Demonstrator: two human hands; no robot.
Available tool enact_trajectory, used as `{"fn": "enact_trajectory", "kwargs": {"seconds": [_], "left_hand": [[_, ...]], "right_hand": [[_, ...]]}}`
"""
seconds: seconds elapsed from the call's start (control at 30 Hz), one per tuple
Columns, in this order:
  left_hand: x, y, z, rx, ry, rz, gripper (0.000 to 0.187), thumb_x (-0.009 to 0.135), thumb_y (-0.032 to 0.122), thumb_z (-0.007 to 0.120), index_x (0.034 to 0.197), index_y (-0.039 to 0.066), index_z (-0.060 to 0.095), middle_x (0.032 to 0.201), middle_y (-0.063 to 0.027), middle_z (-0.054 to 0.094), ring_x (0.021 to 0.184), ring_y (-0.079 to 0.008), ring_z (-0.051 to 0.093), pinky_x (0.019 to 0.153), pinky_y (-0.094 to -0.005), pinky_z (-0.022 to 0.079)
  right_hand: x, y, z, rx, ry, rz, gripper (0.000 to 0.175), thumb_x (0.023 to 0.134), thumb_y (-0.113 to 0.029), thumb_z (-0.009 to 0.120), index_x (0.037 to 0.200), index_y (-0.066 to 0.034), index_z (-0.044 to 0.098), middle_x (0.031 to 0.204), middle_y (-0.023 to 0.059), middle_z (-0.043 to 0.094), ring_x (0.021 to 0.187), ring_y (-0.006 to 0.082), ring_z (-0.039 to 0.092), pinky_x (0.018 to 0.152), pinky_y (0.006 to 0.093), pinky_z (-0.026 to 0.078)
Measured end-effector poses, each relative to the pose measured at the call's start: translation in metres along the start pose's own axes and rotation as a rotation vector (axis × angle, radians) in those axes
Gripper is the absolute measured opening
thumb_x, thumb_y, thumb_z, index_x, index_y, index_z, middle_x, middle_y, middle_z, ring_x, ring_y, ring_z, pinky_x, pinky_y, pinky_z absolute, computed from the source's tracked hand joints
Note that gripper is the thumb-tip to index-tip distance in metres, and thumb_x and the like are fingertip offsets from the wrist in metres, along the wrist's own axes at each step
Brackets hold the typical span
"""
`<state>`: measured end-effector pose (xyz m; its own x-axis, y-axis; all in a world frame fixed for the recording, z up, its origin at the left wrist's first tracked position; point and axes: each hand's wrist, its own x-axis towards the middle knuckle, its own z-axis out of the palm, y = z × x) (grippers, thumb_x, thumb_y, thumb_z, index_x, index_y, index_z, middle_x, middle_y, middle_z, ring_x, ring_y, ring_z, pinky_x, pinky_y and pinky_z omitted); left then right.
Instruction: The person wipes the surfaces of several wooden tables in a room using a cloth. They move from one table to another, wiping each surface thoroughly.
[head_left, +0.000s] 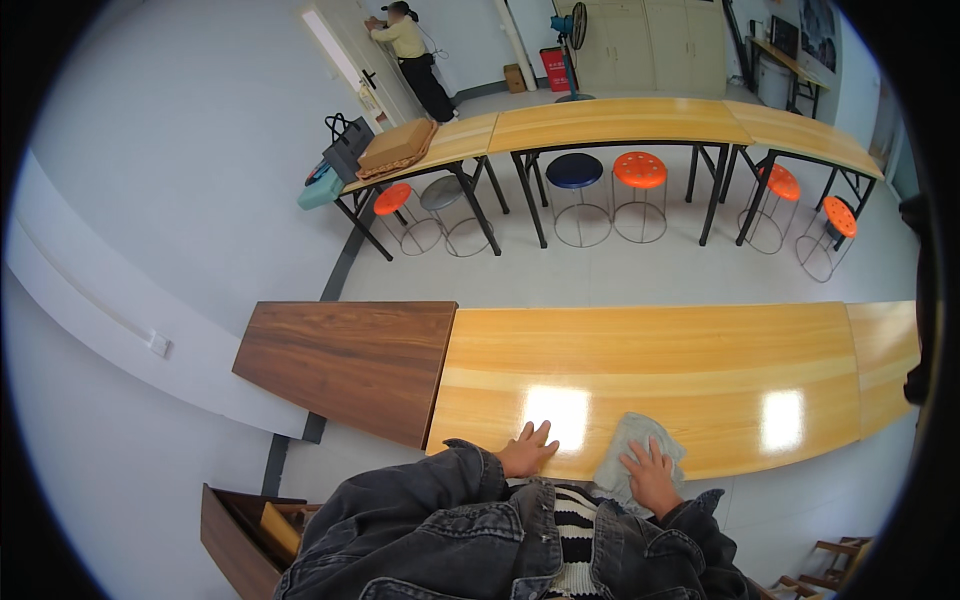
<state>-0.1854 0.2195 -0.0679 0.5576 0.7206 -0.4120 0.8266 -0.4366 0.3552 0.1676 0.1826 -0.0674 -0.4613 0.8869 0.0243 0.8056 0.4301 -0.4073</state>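
Observation:
A light wood-grain table (645, 352) with a glossy top stretches before me. My left hand (527, 451) rests on its near edge with fingers spread and nothing in it. To the right, a grey cloth (637, 435) lies partly on the tabletop and hangs over the near edge. My right hand (651, 472) holds the cloth down against the table, fingers slightly apart on top of it. The palm and part of the cloth beneath are hidden. A dark brown table (352, 360) adjoins the light one on the left.
Across the floor stands another table row (615, 124), with stools (574, 171) underneath. A cardboard box (397, 145) and a dark bag (349, 146) are at its left end. A person (411, 52) stands by the door (367, 60). Wooden furniture (247, 540) stands at my lower left.

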Motion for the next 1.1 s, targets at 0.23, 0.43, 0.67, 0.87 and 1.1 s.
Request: {"fn": "enact_trajectory", "kwargs": {"seconds": [0.23,0.43,0.67,0.87,1.1], "left_hand": [[-0.004,0.001,0.002,0.017,-0.022,-0.039,0.08,0.08,0.013,0.074,0.15,0.018,0.037,0.16,-0.0273,0.013,0.138,-0.0616,0.022,0.1,-0.064,0.043],[-0.005,0.019,-0.011,-0.007,-0.026,-0.114,0.074,0.084,0.013,0.069,0.15,0.02,0.037,0.162,-0.024,0.011,0.141,-0.0592,0.019,0.099,-0.0719,0.037],[-0.012,0.029,-0.015,-0.036,-0.019,-0.176,0.067,0.089,0.016,0.065,0.15,0.022,0.038,0.163,-0.0222,0.011,0.142,-0.0574,0.019,0.099,-0.0742,0.034],[-0.015,0.033,-0.012,-0.031,0.003,-0.185,0.066,0.089,0.017,0.064,0.15,0.02,0.037,0.162,-0.0227,0.012,0.142,-0.0567,0.02,0.099,-0.0745,0.034],[-0.01,0.029,-0.004,0.043,0.057,-0.17,0.057,0.091,0.019,0.06,0.145,0.014,0.044,0.159,-0.0272,0.017,0.138,-0.0581,0.025,0.091,-0.0766,0.039]], "right_hand": [[0.097,0.053,-0.002,-0.018,0.07,-0.078,0.044,0.081,-0.011,0.063,0.124,-0.0187,0.066,0.143,0.0048,0.049,0.138,0.0384,0.035,0.094,0.0525,0.034],[0.213,0.114,-0.021,-0.007,0.038,0.018,0.044,0.085,-0.015,0.063,0.129,-0.0208,0.062,0.148,0.005,0.044,0.139,0.0396,0.032,0.097,0.0577,0.033],[0.284,0.16,-0.031,-0.001,0.06,0.249,0.048,0.088,-0.018,0.064,0.134,-0.0228,0.057,0.15,0.0031,0.039,0.141,0.0396,0.029,0.102,0.0612,0.032],[0.259,0.183,-0.042,0.001,0.183,0.465,0.049,0.092,-0.021,0.062,0.14,-0.0211,0.051,0.156,0.0038,0.034,0.142,0.0402,0.029,0.103,0.0639,0.032],[0.181,0.187,-0.044,-0.095,0.268,0.573,0.053,0.093,-0.021,0.06,0.143,-0.0193,0.047,0.157,0.0071,0.034,0.141,0.0424,0.03,0.101,0.0611,0.037]]}}
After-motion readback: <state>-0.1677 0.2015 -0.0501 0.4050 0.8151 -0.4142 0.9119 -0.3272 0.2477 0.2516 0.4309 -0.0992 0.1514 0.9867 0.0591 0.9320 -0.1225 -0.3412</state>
